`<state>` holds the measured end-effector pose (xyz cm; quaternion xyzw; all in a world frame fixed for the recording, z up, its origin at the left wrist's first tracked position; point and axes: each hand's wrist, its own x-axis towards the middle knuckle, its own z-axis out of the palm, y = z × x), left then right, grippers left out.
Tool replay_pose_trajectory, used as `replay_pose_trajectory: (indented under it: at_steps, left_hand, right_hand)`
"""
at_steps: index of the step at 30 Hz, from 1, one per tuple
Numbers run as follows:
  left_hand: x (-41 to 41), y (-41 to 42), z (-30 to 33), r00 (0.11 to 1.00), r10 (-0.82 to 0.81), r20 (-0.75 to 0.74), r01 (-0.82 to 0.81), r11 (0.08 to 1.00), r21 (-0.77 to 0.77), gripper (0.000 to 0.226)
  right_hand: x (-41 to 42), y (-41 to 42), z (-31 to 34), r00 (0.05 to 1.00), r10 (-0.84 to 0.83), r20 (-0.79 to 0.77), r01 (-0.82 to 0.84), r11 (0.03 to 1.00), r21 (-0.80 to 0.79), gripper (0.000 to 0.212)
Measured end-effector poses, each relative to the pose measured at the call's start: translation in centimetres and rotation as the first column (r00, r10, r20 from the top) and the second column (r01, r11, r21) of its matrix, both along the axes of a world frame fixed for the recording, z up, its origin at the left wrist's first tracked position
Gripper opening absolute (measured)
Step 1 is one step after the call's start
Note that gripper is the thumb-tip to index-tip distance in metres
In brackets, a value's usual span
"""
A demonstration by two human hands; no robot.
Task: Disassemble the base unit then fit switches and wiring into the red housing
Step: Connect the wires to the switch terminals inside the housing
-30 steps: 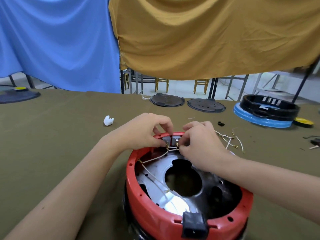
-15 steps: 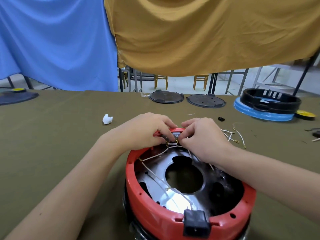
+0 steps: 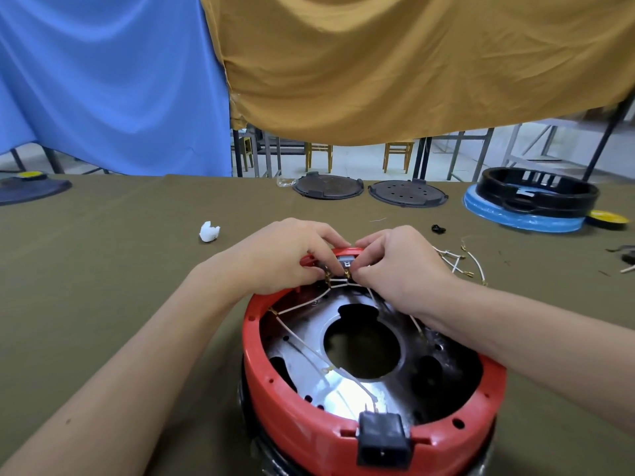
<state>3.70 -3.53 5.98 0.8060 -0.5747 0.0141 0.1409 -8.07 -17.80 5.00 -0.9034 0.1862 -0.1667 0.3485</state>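
1. At the near middle of the olive-covered tabletop (image 3: 103,269) stands the red housing (image 3: 295,400), a round open ring with a shiny metal plate (image 3: 309,355) inside that has a large hole at its centre.
2. A black power socket (image 3: 383,438) sits in the housing's near rim.
3. At the far rim both hands meet over a small grey switch (image 3: 344,260) set in the housing wall.
4. The left hand (image 3: 278,255) has its fingers curled down over the rim; its grip closes on the switch area from the left, though just what the fingertips pinch is hidden.
5. The right hand (image 3: 402,266) has its fingers curled too, and its grip pinches at the brass terminals (image 3: 347,274) just below the switch.
6. White wires (image 3: 302,305) run from those terminals across the inside of the housing, over the metal plate and toward the socket.
7. More loose white wires (image 3: 470,262) with brass ends lie on the cloth just right of the right hand.
8. A crumpled white scrap (image 3: 209,231) lies to the left, apart from the housing.
9. Farther back lie two dark round plates (image 3: 328,187), and on the right a black ring (image 3: 539,190) rests on a blue disc (image 3: 522,218), with a small black piece (image 3: 438,229) nearby.
10. Blue cloth (image 3: 103,80) and mustard cloth (image 3: 412,63) hang behind.
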Motion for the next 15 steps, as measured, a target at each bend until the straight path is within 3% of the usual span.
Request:
replay_pose_trajectory:
  at_steps: [9, 15]
  left_hand:
    - [0.13, -0.05, -0.12, 1.000, -0.024, -0.004, 0.024, 1.000, -0.008, 0.027]
    - [0.06, 0.00, -0.15, 1.000, -0.012, -0.026, 0.011, 1.000, -0.026, 0.027]
  right_hand:
    - [-0.03, 0.03, 0.06, 1.000, -0.005, 0.011, 0.005, 0.999, 0.044, 0.026]
    - [-0.01, 0.24, 0.22, 1.000, -0.017, -0.012, 0.016, 1.000, -0.027, 0.020]
